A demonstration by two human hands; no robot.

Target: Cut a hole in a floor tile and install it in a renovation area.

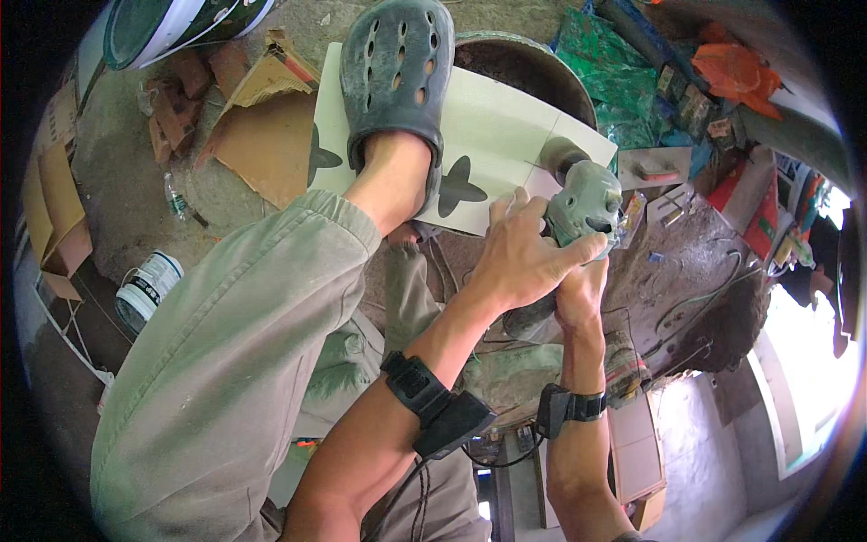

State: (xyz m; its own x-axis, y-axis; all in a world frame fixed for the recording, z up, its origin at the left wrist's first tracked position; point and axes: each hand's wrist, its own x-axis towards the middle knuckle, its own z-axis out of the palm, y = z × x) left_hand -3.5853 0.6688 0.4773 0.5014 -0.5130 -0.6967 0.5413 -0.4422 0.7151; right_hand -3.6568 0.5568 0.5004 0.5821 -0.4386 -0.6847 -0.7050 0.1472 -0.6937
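Note:
A dusty grey-green angle grinder [582, 206] rests its disc end on the right part of a pale tile [506, 126] marked with dark four-pointed shapes. My left hand [524, 257] wraps over the grinder's body from the left. My right hand [580, 291] grips it from below. My left foot in a grey perforated clog [396, 77] presses down on the tile, the knee in olive trousers [244, 361] raised in front of me. The tile lies across a round dark tub [533, 68].
Cardboard pieces [262, 135] and broken bricks [176, 108] lie left of the tile. A white paint can [147, 287] stands at the left on concrete. Green sacks and orange plastic [736, 72] pile up at the upper right. A cable [704, 298] trails to the right.

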